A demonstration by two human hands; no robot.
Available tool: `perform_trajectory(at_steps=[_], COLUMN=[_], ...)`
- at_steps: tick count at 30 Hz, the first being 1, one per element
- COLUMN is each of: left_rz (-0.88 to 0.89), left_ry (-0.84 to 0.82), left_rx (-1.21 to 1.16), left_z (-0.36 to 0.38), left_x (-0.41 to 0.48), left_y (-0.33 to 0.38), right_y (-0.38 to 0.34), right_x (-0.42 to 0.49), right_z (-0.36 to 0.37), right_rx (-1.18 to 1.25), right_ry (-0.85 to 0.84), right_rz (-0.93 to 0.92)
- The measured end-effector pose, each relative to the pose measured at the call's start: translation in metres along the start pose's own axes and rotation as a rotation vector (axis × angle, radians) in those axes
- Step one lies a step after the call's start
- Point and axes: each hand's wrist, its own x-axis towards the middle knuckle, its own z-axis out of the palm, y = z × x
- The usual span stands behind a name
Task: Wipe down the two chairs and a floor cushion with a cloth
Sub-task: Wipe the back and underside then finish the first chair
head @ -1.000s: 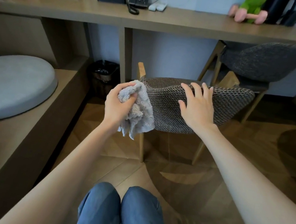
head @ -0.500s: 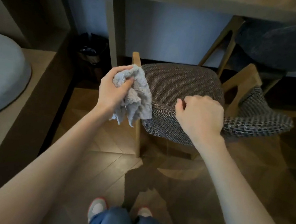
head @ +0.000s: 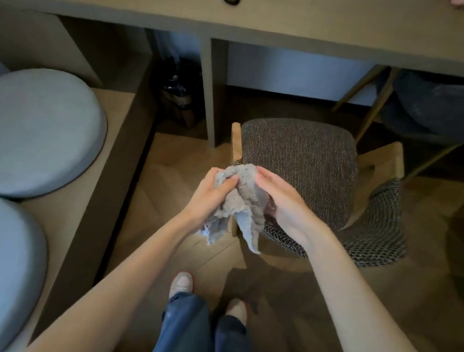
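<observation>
Grey terry cloth (head: pixel 244 198) hangs bunched above the near-left corner of the brown woven-fabric chair (head: pixel 296 161), gripped by the left hand (head: pixel 210 193) and pinched by the right hand (head: pixel 283 204), which is nearer the seat stretching ahead and rightward.

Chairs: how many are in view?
2: a brown woven chair with wooden frame at centre, and a dark grey chair tucked under the long wooden desk at upper right, partly cut off.
</observation>
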Motion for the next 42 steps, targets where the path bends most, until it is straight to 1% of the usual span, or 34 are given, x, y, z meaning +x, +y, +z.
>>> perform_trajectory(at_steps=[2, 6, 11, 16, 18, 20, 22, 24, 26, 27, 31, 34, 36, 40, 42], left_rz=[0.028, 0.05, 0.094, 0.242, 0.271, 0.288, 0.288, 0.28, 0.268, 0.269, 0.31, 0.318, 0.311, 0.315, 0.316], left_ry=[-0.002, -0.039, -0.072, -0.065, -0.058, -0.076, -0.13, -0.177, -0.181, -0.172, -0.164, -0.199, -0.223, -0.298, -0.34], left_rx=[-0.012, 0.047, 0.189, 0.385, 0.434, 0.479, 0.543, 0.619, 0.653, 0.653, 0.663, 0.662, 0.653, 0.657, 0.67], left_z=[-0.003, -0.02, -0.051, -0.073, -0.076, -0.076, -0.073, -0.067, -0.062, -0.059, -0.056, -0.052, -0.048, -0.038, -0.032], left_x=[0.008, 0.042, 0.107, 0.183, 0.214, 0.242, 0.266, 0.284, 0.294, 0.297, 0.298, 0.282, 0.264, 0.217, 0.191], left_y=[0.004, 0.01, 0.011, 0.023, 0.024, 0.02, 0.01, -0.004, -0.018, -0.024, -0.038, -0.048, -0.056, -0.077, -0.088], right_y=[-0.007, -0.012, -0.025, -0.036, -0.038, -0.037, -0.028, -0.014, 0.001, 0.009, 0.032, 0.045, 0.052, 0.07, 0.079], right_x=[0.009, 0.041, 0.101, 0.161, 0.188, 0.215, 0.239, 0.256, 0.265, 0.267, 0.263, 0.248, 0.229, 0.181, 0.152], right_z=[0.004, 0.008, 0.016, 0.033, 0.036, 0.035, 0.032, 0.029, 0.028, 0.028, 0.034, 0.04, 0.044, 0.051, 0.058], right_rx=[0.044, -0.052, -0.161, -0.202, -0.231, -0.34, -0.476, -0.569, -0.604, -0.606, -0.608, -0.661, -0.722, -0.904, -0.978], right_ry=[0.005, 0.071, 0.347, 0.592, 0.67, 0.716, 0.717, 0.664, 0.614, 0.611, 0.661, 0.709, 0.697, 0.663, 0.691], right_rz=[0.04, -0.022, -0.118, -0.182, -0.185, -0.172, -0.139, -0.079, -0.017, -0.015, -0.065, -0.062, -0.026, 0.167, 0.247])
